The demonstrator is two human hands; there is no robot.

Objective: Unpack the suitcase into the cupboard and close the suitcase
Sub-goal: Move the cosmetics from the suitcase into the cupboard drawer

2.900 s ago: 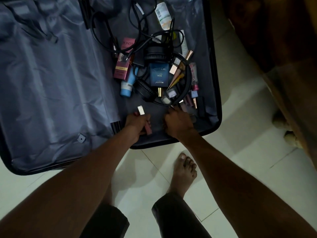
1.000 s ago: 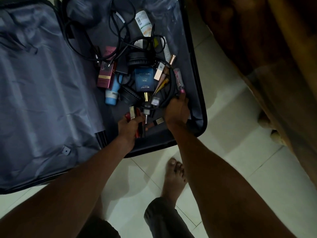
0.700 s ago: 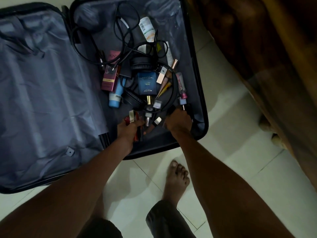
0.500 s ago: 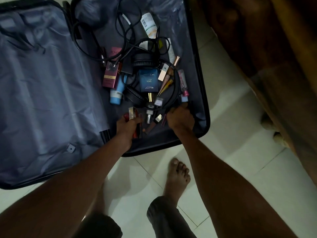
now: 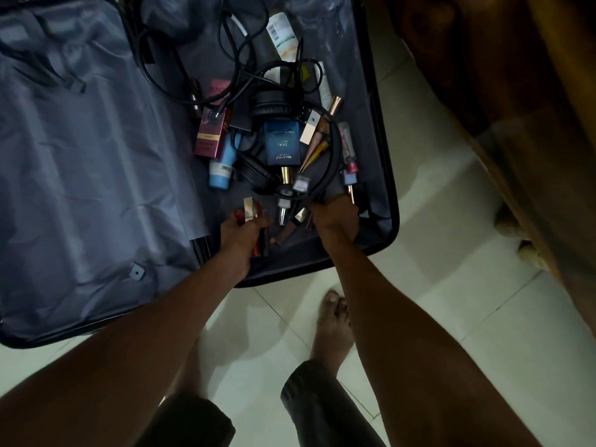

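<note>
An open suitcase [image 5: 388, 175] lies on the floor, its grey-lined lid [image 5: 84, 162] spread to the left. Its right half holds black headphones [image 5: 274, 101], tangled cables [image 5: 206, 53], a blue perfume box [image 5: 282, 143], a pink box [image 5: 211, 130], a light blue bottle [image 5: 222, 169], a white tube [image 5: 283, 37] and several lipsticks and small cosmetics. My left hand [image 5: 240, 233] grips a bundle of lipsticks [image 5: 250, 211] at the near end. My right hand [image 5: 335, 217] reaches among the small cosmetics by the headphone band; what its fingers hold is hidden.
White floor tiles [image 5: 435, 221] lie right of and below the suitcase. Dark wooden furniture [image 5: 516, 91] stands at the right edge. My bare foot [image 5: 335, 327] is planted just in front of the suitcase.
My right hand drew back from the tubes at the right side to the near end by the headphone band. My left hand kept its hold on the lipsticks and barely moved.
</note>
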